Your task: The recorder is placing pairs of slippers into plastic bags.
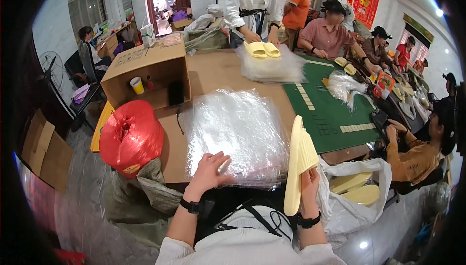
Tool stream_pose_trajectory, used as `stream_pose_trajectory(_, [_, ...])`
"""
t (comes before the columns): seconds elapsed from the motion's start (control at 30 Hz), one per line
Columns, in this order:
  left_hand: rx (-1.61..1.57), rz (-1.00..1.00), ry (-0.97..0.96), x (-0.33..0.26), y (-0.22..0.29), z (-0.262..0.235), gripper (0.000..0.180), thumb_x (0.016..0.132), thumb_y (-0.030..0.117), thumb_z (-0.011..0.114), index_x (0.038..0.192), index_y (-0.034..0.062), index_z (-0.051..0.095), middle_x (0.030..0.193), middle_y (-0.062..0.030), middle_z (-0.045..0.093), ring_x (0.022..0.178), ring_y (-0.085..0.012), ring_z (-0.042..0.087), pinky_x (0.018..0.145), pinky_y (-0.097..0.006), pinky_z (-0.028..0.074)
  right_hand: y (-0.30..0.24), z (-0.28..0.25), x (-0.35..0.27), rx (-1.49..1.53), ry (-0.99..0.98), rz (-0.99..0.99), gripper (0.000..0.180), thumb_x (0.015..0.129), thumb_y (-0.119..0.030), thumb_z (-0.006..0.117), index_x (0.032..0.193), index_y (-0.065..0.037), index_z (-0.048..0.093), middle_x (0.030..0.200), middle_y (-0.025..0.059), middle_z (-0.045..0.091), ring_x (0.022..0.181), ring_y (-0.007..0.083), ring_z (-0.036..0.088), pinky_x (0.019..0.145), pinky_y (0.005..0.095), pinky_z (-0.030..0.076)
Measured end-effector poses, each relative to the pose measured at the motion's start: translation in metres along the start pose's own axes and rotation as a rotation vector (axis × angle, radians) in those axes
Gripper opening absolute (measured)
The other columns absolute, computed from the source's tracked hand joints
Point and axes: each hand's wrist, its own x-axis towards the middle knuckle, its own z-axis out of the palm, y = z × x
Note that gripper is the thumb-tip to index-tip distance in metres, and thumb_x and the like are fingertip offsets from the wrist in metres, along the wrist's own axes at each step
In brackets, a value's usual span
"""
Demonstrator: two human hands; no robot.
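Note:
A stack of clear plastic bags (233,131) lies on the table in front of me. My left hand (211,171) rests at its near edge, fingers apart, with nothing visible in its grip. A pale yellow slipper (297,168) stands on end just right of the stack, and my right hand (309,185) grips it from its right side. More yellow slippers (357,189) lie in a white woven sack (376,216) beside my right forearm.
An open cardboard box (145,66) holding a yellow-white cup stands on the brown table (206,73); a red twine roll (131,134) sits nearer. Across the table, a co-worker handles a slipper pair (262,50) on plastic bags. Other people sit around the green mat (335,129).

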Motion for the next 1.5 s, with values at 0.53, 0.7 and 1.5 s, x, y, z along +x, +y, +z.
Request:
stream_pose_trajectory(0.53, [-0.261,-0.325,-0.003,-0.003,0.006,-0.014,0.021,0.091,0.018,0.065,0.106,0.0028,0.069,0.086,-0.0117,0.073,0.073,-0.0208,0.071,0.067,-0.03,0.053,-0.01,0.011,-0.011,-0.023,0.025,-0.02,0.028,0.096,-0.009,0.061,0.12,0.006,0.059,0.111,0.0082,0.067,0.099,0.014,0.063,0.087,0.0262,0.048])
stream_pose_trajectory(0.7, [-0.473,-0.381,0.015,0.011,0.007,-0.011,0.02,0.091,0.016,0.065,0.103,0.0009,0.069,0.086,-0.0108,0.073,0.076,-0.0176,0.071,0.066,-0.028,0.052,-0.022,0.017,-0.022,-0.176,-0.13,-0.211,0.028,0.093,-0.014,0.067,0.113,0.005,0.061,0.104,0.0074,0.068,0.091,0.0128,0.064,0.077,0.0266,0.05])
stream_pose_trajectory(1.5, [-0.258,0.364,0.041,0.023,0.063,-0.033,0.007,0.083,0.009,0.068,0.09,0.0069,0.069,0.113,-0.0031,0.069,0.102,-0.0277,0.06,0.086,-0.036,0.052,-0.034,0.087,-0.027,-1.224,-0.503,-0.442,0.034,0.092,-0.031,0.062,0.079,0.0,0.061,0.07,0.0188,0.062,0.06,0.0377,0.062,0.056,0.0463,0.05])
